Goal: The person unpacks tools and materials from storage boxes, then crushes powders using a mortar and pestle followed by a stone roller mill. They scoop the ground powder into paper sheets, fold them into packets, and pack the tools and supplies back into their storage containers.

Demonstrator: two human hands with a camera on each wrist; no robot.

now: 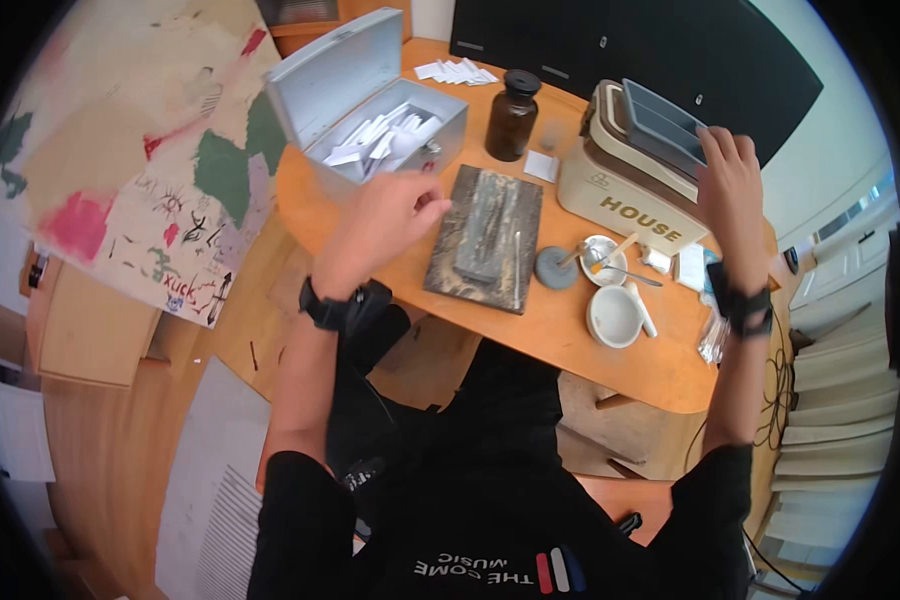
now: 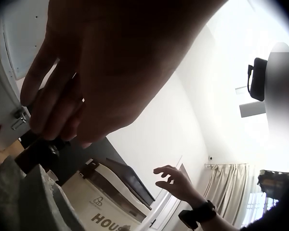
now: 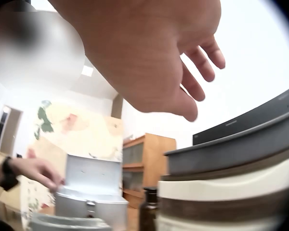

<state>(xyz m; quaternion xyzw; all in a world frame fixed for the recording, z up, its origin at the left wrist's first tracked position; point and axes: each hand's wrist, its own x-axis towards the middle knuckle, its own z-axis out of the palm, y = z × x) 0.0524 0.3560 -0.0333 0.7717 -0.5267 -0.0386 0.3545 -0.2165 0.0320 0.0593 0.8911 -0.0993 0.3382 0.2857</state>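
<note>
My left hand hovers with loosely curled fingers between an open silver metal box and a dark board. Folded white paper pieces fill the box. On the board lie a long grey stone-like block and a thin rod. My right hand, its fingers loosely bent, is raised beside a grey tray atop a cream box lettered HOUSE. In the right wrist view a gap shows between the right hand's fingers and the tray. Neither hand holds anything.
A brown bottle with a black lid stands behind the board. Toward the right are a round grey stone, a small white dish, a white mortar and its pestle. A black panel rises behind the table.
</note>
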